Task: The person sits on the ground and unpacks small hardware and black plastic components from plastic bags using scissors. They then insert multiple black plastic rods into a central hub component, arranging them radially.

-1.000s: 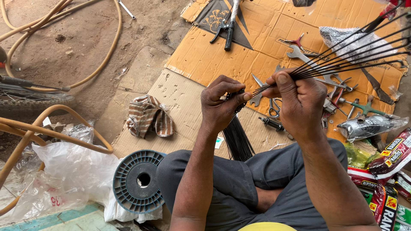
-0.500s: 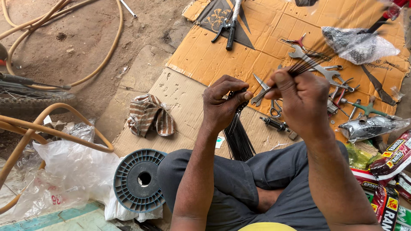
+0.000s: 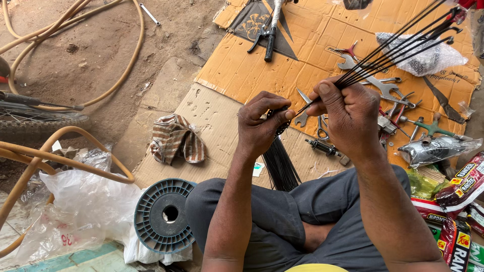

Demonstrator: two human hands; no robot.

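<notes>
At frame centre the right hand (image 3: 348,118) is clamped on a fan of thin black spokes (image 3: 398,48) pointing upper right, while the left hand (image 3: 262,123) pinches another bundle (image 3: 280,163) hanging onto the lap, sorting apparently midway.

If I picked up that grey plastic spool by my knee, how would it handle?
The grey spool looks empty and ribbed, so probably light and stiff. Lying flat on plastic sheeting, it likely slides; on edge it could roll.
</notes>
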